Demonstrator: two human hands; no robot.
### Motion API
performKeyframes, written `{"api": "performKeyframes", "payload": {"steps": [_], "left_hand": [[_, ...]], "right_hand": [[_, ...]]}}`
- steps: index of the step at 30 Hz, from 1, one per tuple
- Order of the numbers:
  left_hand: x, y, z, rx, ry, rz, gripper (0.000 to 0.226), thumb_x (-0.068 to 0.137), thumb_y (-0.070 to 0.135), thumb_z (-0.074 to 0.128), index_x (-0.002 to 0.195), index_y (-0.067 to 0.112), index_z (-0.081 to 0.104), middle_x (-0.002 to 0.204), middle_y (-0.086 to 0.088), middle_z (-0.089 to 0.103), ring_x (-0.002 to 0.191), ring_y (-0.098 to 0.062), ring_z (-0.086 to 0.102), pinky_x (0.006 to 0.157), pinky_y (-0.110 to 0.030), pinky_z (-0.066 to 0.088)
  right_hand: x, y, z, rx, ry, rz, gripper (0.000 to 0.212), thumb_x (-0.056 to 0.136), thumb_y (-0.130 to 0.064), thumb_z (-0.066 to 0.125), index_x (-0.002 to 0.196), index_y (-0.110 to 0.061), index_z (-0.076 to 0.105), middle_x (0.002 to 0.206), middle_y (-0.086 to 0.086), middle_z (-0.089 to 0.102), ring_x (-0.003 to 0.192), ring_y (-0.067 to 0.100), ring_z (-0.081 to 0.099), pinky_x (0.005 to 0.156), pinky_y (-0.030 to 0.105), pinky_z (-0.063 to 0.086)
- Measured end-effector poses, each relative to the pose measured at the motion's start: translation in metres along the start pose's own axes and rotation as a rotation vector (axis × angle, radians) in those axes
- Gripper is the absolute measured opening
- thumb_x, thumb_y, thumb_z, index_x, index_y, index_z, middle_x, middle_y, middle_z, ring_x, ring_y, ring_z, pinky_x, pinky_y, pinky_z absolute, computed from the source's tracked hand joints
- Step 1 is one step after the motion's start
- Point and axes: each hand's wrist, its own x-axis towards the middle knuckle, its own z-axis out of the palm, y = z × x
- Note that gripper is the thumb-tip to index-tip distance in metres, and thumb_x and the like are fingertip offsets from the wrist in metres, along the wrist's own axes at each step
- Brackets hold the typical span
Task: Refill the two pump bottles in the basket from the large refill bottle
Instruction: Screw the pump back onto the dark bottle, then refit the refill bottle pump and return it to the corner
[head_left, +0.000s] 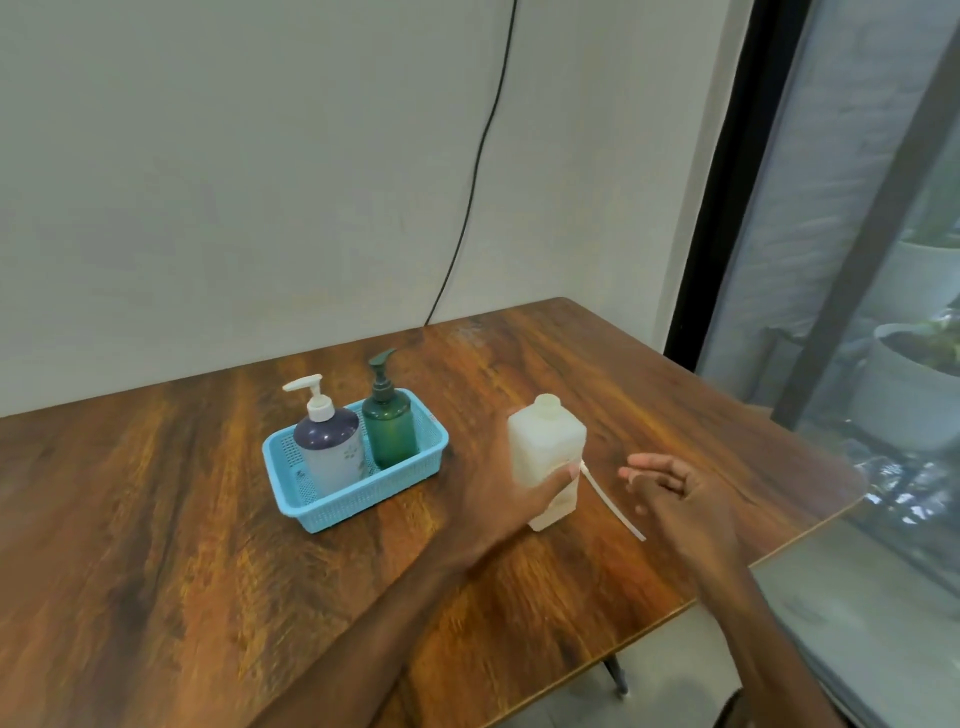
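The large white refill bottle (545, 441) stands upright on the table right of the basket, and its neck has no cap. My left hand (498, 499) grips its lower body from the left. A thin white tube (613, 501) lies slanted on the table against the bottle's right side. My right hand (670, 488) hovers just right of the tube with fingers stretched out and holds nothing I can see. The light blue basket (353, 501) holds a purple-and-white pump bottle (332, 452) with a white pump and a green pump bottle (389, 431) with a dark pump.
The wooden table (208, 519) has its right edge close to my right forearm, with floor below. A black cable (478, 171) runs down the wall behind. A glass door with white plant pots (909, 395) outside is at the right.
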Motion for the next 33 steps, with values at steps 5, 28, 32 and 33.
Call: {"api": "performKeyframes", "payload": {"steps": [5, 28, 32, 33], "left_hand": [[0.002, -0.016, -0.027, -0.164, -0.041, 0.047, 0.082, 0.070, 0.082, 0.082, 0.130, 0.081, 0.027, 0.126, 0.056, 0.049, 0.119, 0.025, 0.053, 0.079, -0.011, 0.057], [-0.017, -0.021, -0.016, -0.301, -0.015, 0.021, 0.072, 0.074, 0.077, 0.079, 0.131, 0.082, 0.034, 0.127, 0.049, 0.057, 0.121, 0.022, 0.057, 0.085, -0.004, 0.053], [-0.017, -0.024, -0.015, -0.275, -0.025, 0.006, 0.069, 0.074, 0.077, 0.078, 0.129, 0.076, 0.035, 0.125, 0.045, 0.055, 0.116, 0.028, 0.053, 0.081, -0.001, 0.051], [-0.017, -0.024, -0.015, -0.280, -0.027, 0.002, 0.069, 0.074, 0.076, 0.079, 0.129, 0.076, 0.036, 0.126, 0.043, 0.056, 0.117, 0.027, 0.053, 0.082, -0.001, 0.051]], "right_hand": [[0.040, -0.002, 0.032, -0.191, -0.047, -0.046, 0.012, 0.090, -0.026, 0.072, 0.101, -0.031, 0.073, 0.094, -0.014, 0.074, 0.086, 0.005, 0.069, 0.080, 0.032, 0.061], [0.029, -0.089, 0.050, -0.257, -0.100, -0.320, 0.019, 0.091, -0.034, 0.073, 0.110, -0.030, 0.077, 0.100, -0.021, 0.074, 0.088, -0.002, 0.068, 0.079, 0.027, 0.058], [0.009, -0.143, 0.032, -0.092, -0.086, -0.405, 0.020, 0.094, -0.027, 0.070, 0.113, -0.031, 0.071, 0.106, -0.018, 0.073, 0.098, 0.001, 0.069, 0.090, 0.037, 0.060], [0.005, -0.157, 0.029, -0.057, -0.090, -0.433, 0.022, 0.095, -0.025, 0.069, 0.117, -0.027, 0.070, 0.111, -0.014, 0.073, 0.101, 0.005, 0.070, 0.090, 0.039, 0.061]]}}
